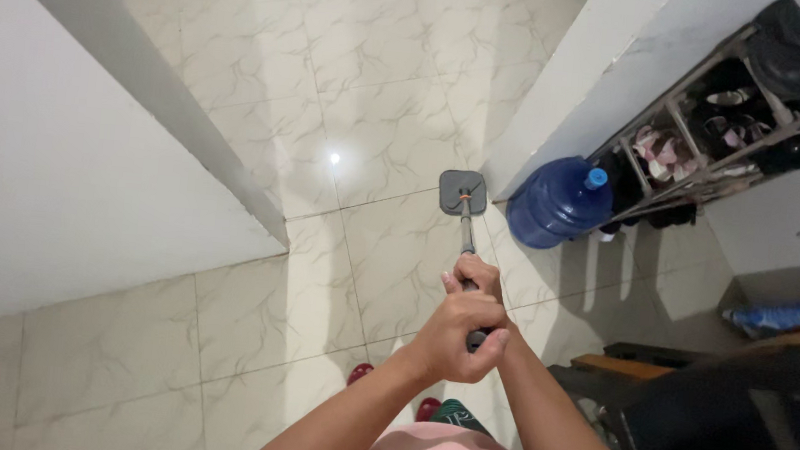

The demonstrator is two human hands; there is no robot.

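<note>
Marbled tile floor (336, 75), both hands' grip closed round mop handle (466, 231)

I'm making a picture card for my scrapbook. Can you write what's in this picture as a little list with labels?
Place: a room with a pale marbled tile floor
Left hand: wrapped around the mop handle
Right hand: gripping the same handle, further along it
Mop head: flat, grey, lying on the floor
Nearby: a big blue water bottle standing beside the mop head, apart from it
Behind the bottle: a shoe rack holding shoes
</note>
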